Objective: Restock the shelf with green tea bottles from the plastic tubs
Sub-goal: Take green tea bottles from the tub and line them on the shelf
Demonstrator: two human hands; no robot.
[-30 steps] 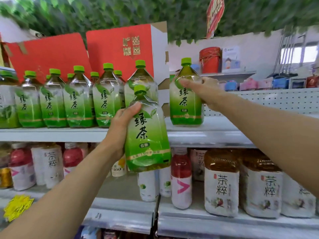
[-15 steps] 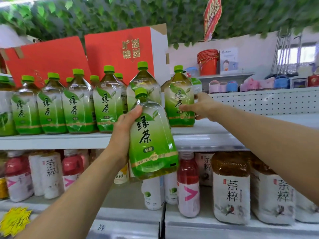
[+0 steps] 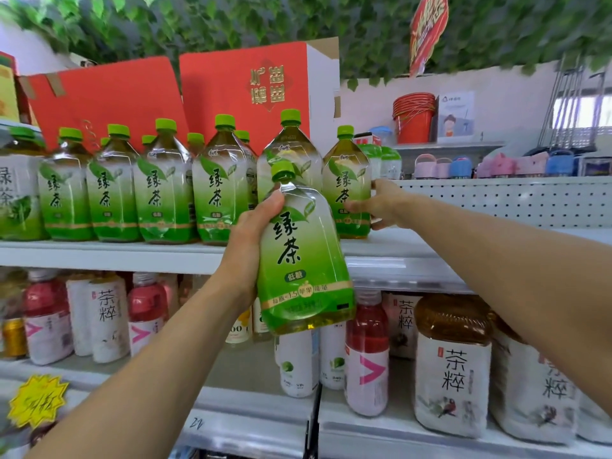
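Observation:
My left hand [image 3: 246,240] grips a large green tea bottle [image 3: 304,260] with a green cap, held upright in front of the upper shelf [image 3: 109,255]. A row of several matching green tea bottles [image 3: 164,190] stands on that shelf. My right hand [image 3: 381,203] is wrapped around the right side of the rightmost shelf bottle [image 3: 346,187], which stands on the shelf just behind and right of the held one. No plastic tub is in view.
Two red cartons [image 3: 245,87] stand behind the bottle row. The lower shelf [image 3: 397,425] holds white-labelled tea bottles [image 3: 452,366] and red drink bottles [image 3: 366,356]. To the right of the row, the upper shelf runs along a white pegboard back [image 3: 496,200].
My right hand has set its bottle down at the right end of the row and slid lower on it. My left hand has lifted its bottle slightly closer to the shelf.

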